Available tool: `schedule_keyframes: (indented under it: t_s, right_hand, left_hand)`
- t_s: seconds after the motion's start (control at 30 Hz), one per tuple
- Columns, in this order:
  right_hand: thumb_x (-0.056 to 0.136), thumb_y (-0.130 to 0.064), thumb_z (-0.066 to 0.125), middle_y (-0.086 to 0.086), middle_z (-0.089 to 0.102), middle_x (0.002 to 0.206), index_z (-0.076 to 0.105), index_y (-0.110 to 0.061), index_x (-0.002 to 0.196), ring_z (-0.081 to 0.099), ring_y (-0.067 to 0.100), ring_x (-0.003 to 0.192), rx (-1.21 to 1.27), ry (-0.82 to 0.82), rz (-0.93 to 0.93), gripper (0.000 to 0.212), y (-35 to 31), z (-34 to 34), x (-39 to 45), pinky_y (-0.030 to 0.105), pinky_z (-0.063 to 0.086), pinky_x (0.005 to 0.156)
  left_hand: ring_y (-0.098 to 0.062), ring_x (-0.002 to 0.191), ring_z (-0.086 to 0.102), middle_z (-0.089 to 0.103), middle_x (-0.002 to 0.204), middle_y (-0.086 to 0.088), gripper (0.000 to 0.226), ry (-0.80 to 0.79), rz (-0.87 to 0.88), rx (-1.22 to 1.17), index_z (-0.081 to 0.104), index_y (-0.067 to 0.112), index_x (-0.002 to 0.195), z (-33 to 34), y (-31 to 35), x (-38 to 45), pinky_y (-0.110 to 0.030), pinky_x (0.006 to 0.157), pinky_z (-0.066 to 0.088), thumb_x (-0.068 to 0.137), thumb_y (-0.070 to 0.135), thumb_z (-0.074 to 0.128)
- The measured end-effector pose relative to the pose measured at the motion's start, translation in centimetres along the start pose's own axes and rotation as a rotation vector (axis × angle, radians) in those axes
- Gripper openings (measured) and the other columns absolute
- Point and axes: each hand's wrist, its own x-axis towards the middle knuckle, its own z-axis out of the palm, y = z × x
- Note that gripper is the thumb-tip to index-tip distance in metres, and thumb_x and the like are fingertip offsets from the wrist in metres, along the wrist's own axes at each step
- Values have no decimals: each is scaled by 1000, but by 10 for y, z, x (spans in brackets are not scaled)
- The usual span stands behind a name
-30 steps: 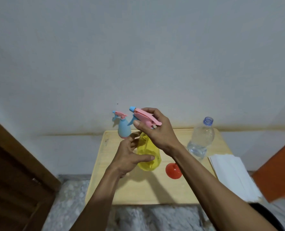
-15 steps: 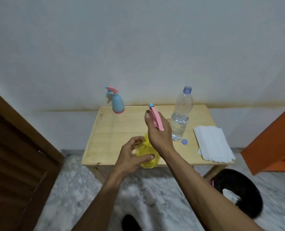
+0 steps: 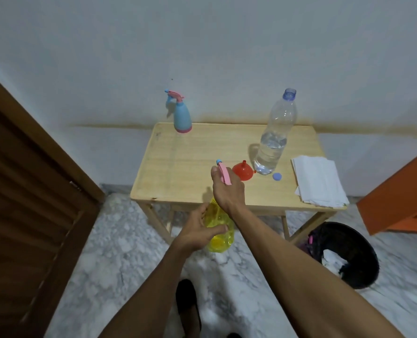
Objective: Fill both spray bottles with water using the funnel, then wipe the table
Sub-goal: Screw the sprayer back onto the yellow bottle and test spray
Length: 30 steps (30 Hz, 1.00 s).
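Yellow translucent plastic spray bottle (image 3: 220, 228) is held in the air in front of the near edge of the small light wooden table (image 3: 185, 167), above the grey marbled floor (image 3: 119, 252). The left hand (image 3: 197, 231) grips its body, fingers and thumb curled round it, while the right hand (image 3: 228, 189) is closed over its pink trigger head with a blue nozzle (image 3: 223, 173), which points up and away. On the table's far left corner stands a small blue spray bottle with a pink head and base (image 3: 181, 113), upright against the pale wall. Toward the right stands a clear plastic water bottle (image 3: 274, 137), uncapped and partly filled, with its blue cap (image 3: 277, 176) lying just beside its foot. A red plastic funnel (image 3: 243, 170) rests mouth-down close to the water bottle, just beyond the right hand. A stack of white paper towels (image 3: 318, 182) lies at the table's right edge. A black bin (image 3: 344, 254) sits on the floor below that corner.
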Motion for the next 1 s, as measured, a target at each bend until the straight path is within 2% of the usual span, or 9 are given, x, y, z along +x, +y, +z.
schedule_keyframes:
  t_s: [0.1, 0.2, 0.3, 0.4, 0.47, 0.57, 0.8, 0.93, 1.0]
  right_hand:
    - [102, -46, 41, 8, 68, 90, 62, -13, 87, 59, 31, 87, 1, -8, 34, 42, 0, 19, 3, 37, 42, 76]
    - [101, -49, 41, 8, 70, 89, 65, -13, 87, 62, 31, 88, 10, -19, 74, 46, 0, 35, 7, 40, 48, 82]
    - [101, -51, 40, 8, 72, 91, 67, -12, 88, 63, 32, 89, 1, -27, 99, 50, 1, 45, 9, 41, 48, 84]
    - [102, -51, 39, 9, 72, 89, 68, -9, 88, 63, 32, 87, -7, -25, 89, 53, 2, 50, 10, 41, 48, 84]
    - [102, -52, 39, 9, 72, 87, 68, -8, 88, 63, 32, 86, -7, -26, 87, 55, 3, 53, 11, 42, 49, 84]
    - [103, -52, 39, 10, 72, 86, 68, -7, 88, 64, 31, 85, -11, -34, 87, 56, 3, 56, 11, 41, 49, 82]
    - [102, -51, 40, 15, 71, 83, 68, -2, 83, 65, 35, 83, -23, -68, 113, 60, 8, 64, 6, 45, 51, 82]
    - [102, -46, 45, 15, 60, 68, 53, -5, 62, 58, 38, 74, -71, -83, 115, 58, 5, 68, 3, 46, 47, 78]
    - [103, -45, 44, 19, 63, 75, 58, -1, 68, 59, 40, 79, -88, -113, 112, 58, 5, 71, 3, 44, 46, 79]
  left_hand:
    - [-11, 104, 71, 75, 112, 3, 57, 23, 8, 25, 61, 20, 126, -7, -15, -1, -36, 92, 56, 74, 25, 82]
    - [-10, 108, 68, 71, 116, 7, 66, 39, -19, 18, 53, 24, 133, -13, -26, -2, -39, 95, 56, 73, 38, 77]
    - [-7, 107, 66, 67, 118, 9, 59, 40, -31, 25, 47, 27, 133, -15, -31, -3, -28, 91, 54, 80, 31, 74]
    - [13, 98, 62, 63, 117, 13, 51, 30, -21, 40, 41, 29, 132, -17, -37, -2, -8, 77, 49, 92, 17, 70]
    - [21, 96, 58, 61, 116, 17, 50, 33, -16, 56, 38, 32, 132, -19, -40, -2, -7, 75, 47, 94, 20, 68]
    - [22, 101, 55, 58, 119, 21, 53, 35, -15, 79, 34, 36, 134, -20, -44, -3, -9, 78, 46, 95, 25, 67]
    - [11, 108, 53, 56, 125, 10, 47, 15, -33, 102, 35, 37, 132, -21, -51, -9, -3, 77, 41, 97, 29, 65]
    - [-6, 120, 58, 59, 131, 10, 65, 7, -80, 43, 38, 32, 144, -22, -59, -12, -29, 94, 47, 89, 49, 67]
    - [-11, 121, 58, 58, 133, 8, 66, 11, -101, 38, 36, 31, 146, -25, -61, -13, -36, 97, 47, 90, 49, 67]
